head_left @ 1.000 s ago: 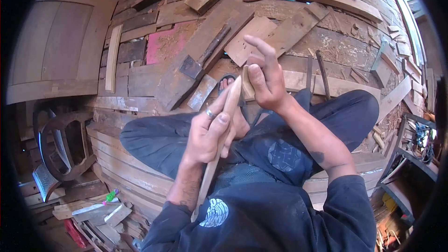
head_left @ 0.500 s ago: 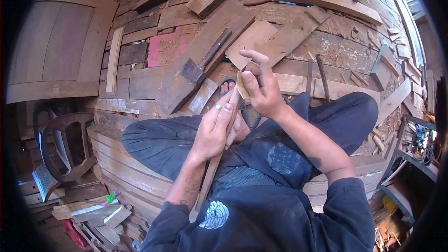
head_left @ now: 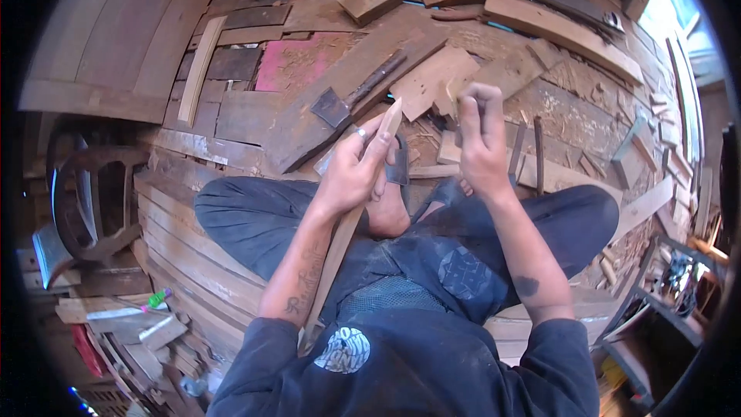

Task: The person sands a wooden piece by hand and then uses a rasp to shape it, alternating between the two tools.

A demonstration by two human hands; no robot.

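My left hand (head_left: 351, 174) is closed around a long wooden stick (head_left: 340, 239). The stick's pale, tapered tip points up and away, and its lower end runs back beside my torso. To the right of the tip, and apart from it, my right hand (head_left: 482, 139) is raised with its fingers curled together. At its fingertips shows a small yellowish piece of sandpaper (head_left: 454, 97), blurred and mostly hidden by the fingers. Beyond the stick, an adze-like tool with a flat dark blade (head_left: 332, 110) lies on a thick plank (head_left: 309, 139).
Boards and offcuts (head_left: 563, 37) lie across the plank floor among wood shavings. A wooden panel (head_left: 100, 38) stands at the upper left. A curved wooden frame (head_left: 96, 201) is at the left, and a dark shelf (head_left: 656, 324) at the lower right.
My right hand has moved right, off the stick's tip, taking the sandpaper along. The tip is now bare. My left hand still grips the stick, and the view has shifted slightly.
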